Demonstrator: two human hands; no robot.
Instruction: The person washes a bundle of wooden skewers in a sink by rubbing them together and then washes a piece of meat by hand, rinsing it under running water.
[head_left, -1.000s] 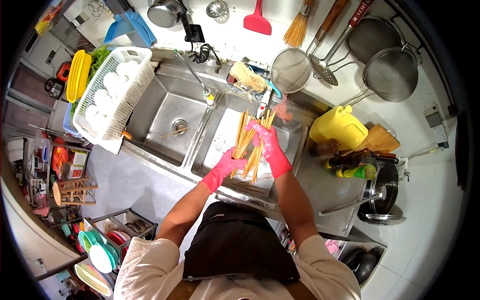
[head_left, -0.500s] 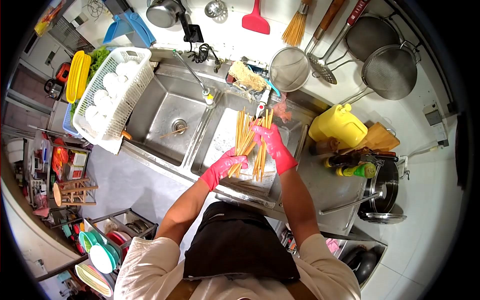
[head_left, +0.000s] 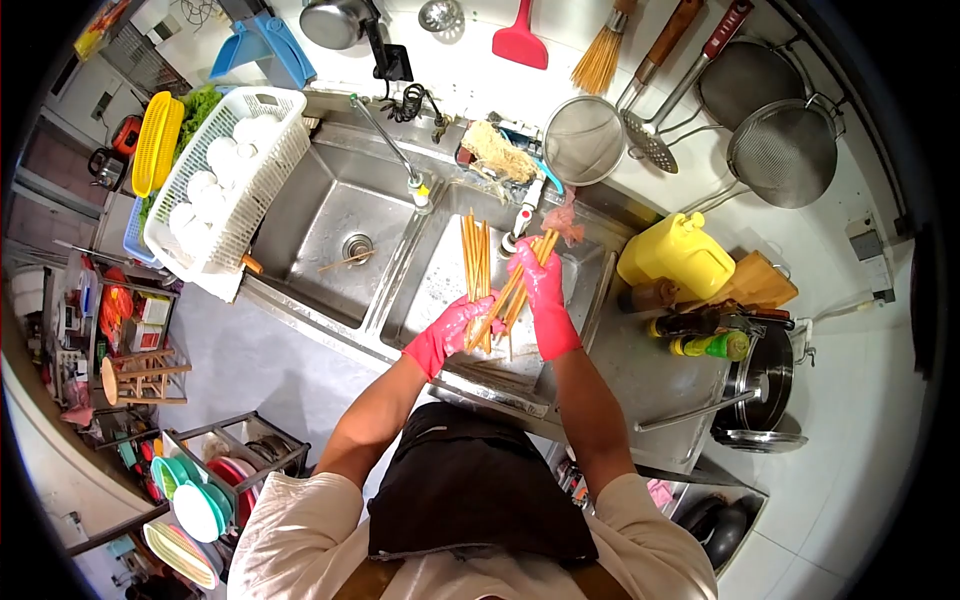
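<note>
Both hands wear pink rubber gloves above the right basin of a steel double sink [head_left: 400,285]. My left hand [head_left: 458,328] is closed around a bundle of wooden chopsticks [head_left: 477,255] that stands nearly upright in this view. My right hand [head_left: 540,285] grips a second bunch of chopsticks [head_left: 518,292], which slants down to the left so its lower ends reach my left hand. Some chopsticks [head_left: 495,375] lie at the near side of the basin. Under my right hand, part of the basin is hidden.
A white basket [head_left: 290,150] of white bowls stands left of the sink. The faucet [head_left: 415,185] rises between the basins. A yellow jug [head_left: 680,258] and bottles [head_left: 715,345] stand on the right counter. Strainers [head_left: 583,140] hang on the back wall.
My right hand's bunch has swung from nearly upright to a slant, its top moving right and its lower ends toward my left hand. The left bundle stays nearly upright.
</note>
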